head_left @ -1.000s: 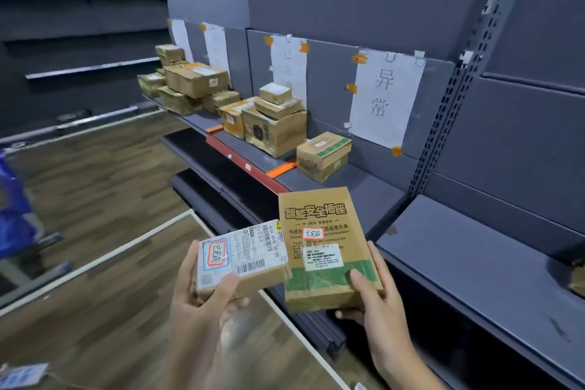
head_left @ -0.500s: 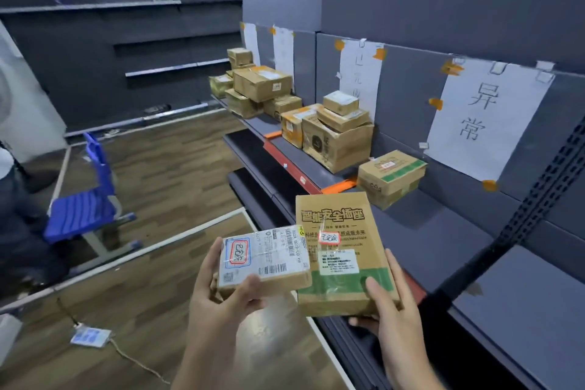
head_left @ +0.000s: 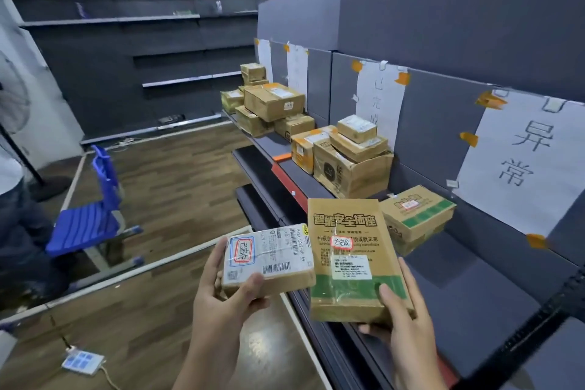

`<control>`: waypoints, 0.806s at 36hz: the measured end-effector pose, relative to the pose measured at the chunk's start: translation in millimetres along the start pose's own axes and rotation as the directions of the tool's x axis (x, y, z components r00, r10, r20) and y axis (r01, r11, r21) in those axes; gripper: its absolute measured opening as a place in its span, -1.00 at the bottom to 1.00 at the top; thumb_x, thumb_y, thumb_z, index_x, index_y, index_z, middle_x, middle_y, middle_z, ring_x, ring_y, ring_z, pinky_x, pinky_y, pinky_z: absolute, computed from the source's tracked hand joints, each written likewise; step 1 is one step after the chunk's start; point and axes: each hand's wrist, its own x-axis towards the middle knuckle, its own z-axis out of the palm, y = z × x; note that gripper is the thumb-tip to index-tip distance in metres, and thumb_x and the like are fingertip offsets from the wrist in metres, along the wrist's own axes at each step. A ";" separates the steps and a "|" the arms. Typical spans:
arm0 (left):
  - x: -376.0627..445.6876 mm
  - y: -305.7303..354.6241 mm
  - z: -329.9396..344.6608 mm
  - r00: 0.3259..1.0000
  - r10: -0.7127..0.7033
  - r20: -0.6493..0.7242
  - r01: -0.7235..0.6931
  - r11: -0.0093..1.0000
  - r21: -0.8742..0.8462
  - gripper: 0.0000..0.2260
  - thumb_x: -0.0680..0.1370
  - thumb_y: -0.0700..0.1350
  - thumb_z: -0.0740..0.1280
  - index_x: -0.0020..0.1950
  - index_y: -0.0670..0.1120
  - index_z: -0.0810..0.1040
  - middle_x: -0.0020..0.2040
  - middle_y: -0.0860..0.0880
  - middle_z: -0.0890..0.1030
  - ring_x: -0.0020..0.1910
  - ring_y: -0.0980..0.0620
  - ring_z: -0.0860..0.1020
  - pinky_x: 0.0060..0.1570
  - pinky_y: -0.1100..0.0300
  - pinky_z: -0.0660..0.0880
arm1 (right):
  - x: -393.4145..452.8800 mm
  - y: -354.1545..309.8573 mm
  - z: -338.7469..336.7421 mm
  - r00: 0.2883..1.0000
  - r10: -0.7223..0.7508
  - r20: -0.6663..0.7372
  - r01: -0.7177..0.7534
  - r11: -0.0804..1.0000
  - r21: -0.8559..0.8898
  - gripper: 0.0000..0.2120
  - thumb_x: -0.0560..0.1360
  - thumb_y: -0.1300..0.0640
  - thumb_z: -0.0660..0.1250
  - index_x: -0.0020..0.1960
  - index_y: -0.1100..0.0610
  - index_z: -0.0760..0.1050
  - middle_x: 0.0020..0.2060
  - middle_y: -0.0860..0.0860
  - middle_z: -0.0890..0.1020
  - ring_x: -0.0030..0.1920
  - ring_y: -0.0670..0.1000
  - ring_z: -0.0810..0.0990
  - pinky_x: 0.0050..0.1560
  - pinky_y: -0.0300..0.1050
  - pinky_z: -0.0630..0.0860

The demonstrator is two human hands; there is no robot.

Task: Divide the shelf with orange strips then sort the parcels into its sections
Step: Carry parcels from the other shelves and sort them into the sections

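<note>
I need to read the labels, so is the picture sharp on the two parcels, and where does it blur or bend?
Head view: the small white-labelled cardboard parcel and tall brown green-banded parcel are fairly sharp; the dark perforated shelf upright smears at lower right; wide-angle curves edges.

A stockroom or parcel depot: dark metal shelving [head_left: 474, 282] lines the walls, taped paper signs [head_left: 525, 161] mark sections, labelled cardboard parcels [head_left: 348, 168] sit stacked.
</note>
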 end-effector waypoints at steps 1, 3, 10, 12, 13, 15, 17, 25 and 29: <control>8.0 -1.4 -0.4 1.000 0.000 -0.001 0.000 1.000 0.003 -0.10 0.01 0.06 0.74 0.31 0.31 0.53 0.17 -0.01 0.68 0.04 -0.13 0.70 -0.24 0.06 0.65 | 6.2 0.7 4.0 1.000 0.003 -0.001 -0.003 1.000 -0.005 -0.49 0.61 0.26 0.33 0.40 -0.26 0.44 0.00 -0.18 0.73 -0.18 0.00 0.74 -0.37 0.02 0.63; 25.2 -3.2 -1.4 1.000 -0.003 -0.001 0.003 1.000 -0.008 -0.20 0.19 -0.16 0.71 0.33 0.28 0.53 0.16 -0.01 0.69 0.03 -0.11 0.70 -0.25 0.07 0.65 | 18.7 1.7 14.2 1.000 0.001 0.003 -0.001 1.000 -0.007 -0.50 0.61 0.26 0.33 0.37 -0.26 0.45 0.00 -0.16 0.73 -0.20 0.01 0.73 -0.37 0.02 0.62; 105.6 -1.9 -2.0 0.998 -0.012 0.055 0.015 0.998 -0.056 -0.29 0.30 -0.28 0.49 0.37 0.20 0.49 0.13 0.02 0.70 0.01 -0.10 0.71 -0.22 0.00 0.69 | 72.1 14.4 63.3 0.999 -0.022 -0.033 0.022 1.000 0.018 -0.52 0.59 0.27 0.33 0.30 -0.28 0.50 -0.01 -0.07 0.75 -0.25 0.06 0.70 -0.44 -0.02 0.57; 136.5 -1.0 -3.5 0.997 -0.014 0.080 0.018 0.998 -0.059 -0.29 0.29 -0.28 0.49 0.38 0.19 0.50 0.13 0.01 0.70 0.03 -0.12 0.71 -0.20 -0.01 0.69 | 91.0 16.8 81.7 0.998 -0.027 -0.059 0.029 0.999 0.033 -0.54 0.60 0.27 0.33 0.24 -0.29 0.52 -0.04 -0.04 0.76 -0.27 0.08 0.69 -0.41 0.00 0.56; 153.5 -0.5 -4.6 0.996 -0.015 0.089 0.020 0.998 -0.058 -0.29 0.28 -0.28 0.49 0.37 0.20 0.51 0.13 0.00 0.70 0.04 -0.13 0.70 -0.21 0.00 0.69 | 101.9 18.0 91.3 0.997 -0.028 -0.070 0.031 0.999 0.040 -0.55 0.60 0.27 0.33 0.24 -0.28 0.51 -0.05 -0.04 0.76 -0.28 0.10 0.69 -0.38 0.01 0.56; 189.4 -0.1 -7.7 0.995 -0.016 0.103 0.021 0.999 -0.049 -0.29 0.26 -0.27 0.51 0.34 0.22 0.54 0.14 0.00 0.70 0.05 -0.13 0.70 -0.23 0.00 0.68 | 124.1 20.5 112.1 0.995 -0.031 -0.091 0.035 0.998 0.042 -0.54 0.59 0.26 0.34 0.28 -0.27 0.50 -0.04 -0.04 0.76 -0.25 0.12 0.71 -0.32 0.05 0.56; 225.9 2.3 -11.7 0.993 -0.028 0.119 0.033 0.999 -0.042 -0.29 0.24 -0.24 0.53 0.33 0.23 0.54 0.14 0.01 0.70 0.05 -0.13 0.70 -0.24 0.01 0.67 | 146.0 24.0 134.6 0.990 -0.028 -0.139 0.034 0.999 0.043 -0.53 0.59 0.25 0.35 0.30 -0.29 0.50 0.01 -0.04 0.75 -0.18 0.16 0.73 -0.32 0.07 0.59; 362.2 18.8 -26.9 0.974 -0.120 0.194 0.119 0.993 0.020 -0.28 0.22 -0.21 0.66 0.24 0.35 0.55 0.05 0.07 0.70 0.01 -0.10 0.71 -0.17 -0.06 0.65 | 219.3 29.7 226.7 0.949 -0.045 -0.313 0.067 0.996 0.061 -0.54 0.58 0.25 0.37 0.20 -0.32 0.55 0.00 -0.05 0.75 -0.04 0.25 0.72 -0.17 0.18 0.65; 413.7 26.9 -27.4 0.960 -0.145 0.241 0.140 0.989 0.037 -0.24 0.18 -0.18 0.63 0.29 0.30 0.53 0.05 0.07 0.70 0.00 -0.13 0.70 -0.22 -0.05 0.64 | 241.0 30.0 266.6 0.925 -0.038 -0.379 0.071 0.995 0.072 -0.56 0.56 0.25 0.40 0.21 -0.28 0.57 0.05 -0.09 0.74 0.06 0.18 0.72 0.20 0.35 0.57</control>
